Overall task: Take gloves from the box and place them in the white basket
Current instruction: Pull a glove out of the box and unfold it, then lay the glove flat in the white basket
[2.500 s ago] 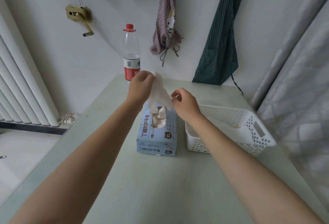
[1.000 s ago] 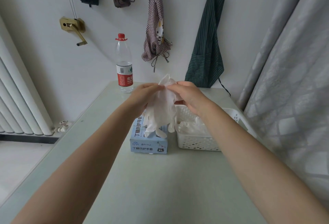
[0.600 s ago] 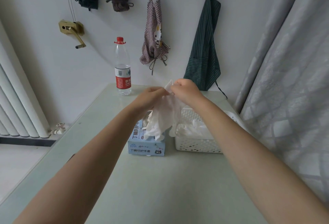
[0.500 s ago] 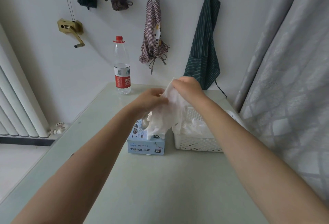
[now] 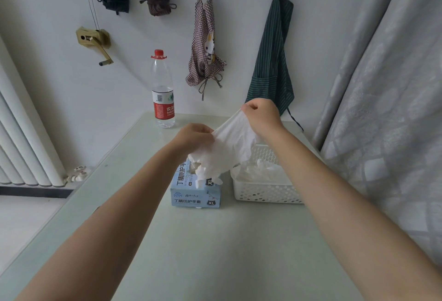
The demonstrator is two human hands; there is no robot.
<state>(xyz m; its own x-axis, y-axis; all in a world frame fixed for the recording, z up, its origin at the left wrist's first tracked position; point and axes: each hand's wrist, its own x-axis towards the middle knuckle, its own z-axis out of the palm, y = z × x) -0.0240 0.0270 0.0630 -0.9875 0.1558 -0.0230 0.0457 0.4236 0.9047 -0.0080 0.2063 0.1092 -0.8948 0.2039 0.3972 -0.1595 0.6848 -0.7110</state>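
A white glove hangs stretched in the air over the blue glove box and the white basket just right of it. The left hand and right hand each pinch its cuff with curled fingers. More gloves lie in the basket.

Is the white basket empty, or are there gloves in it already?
Not empty. Crumpled white gloves already lie inside the white basket. Another glove is held above the box by both hands, not yet in.
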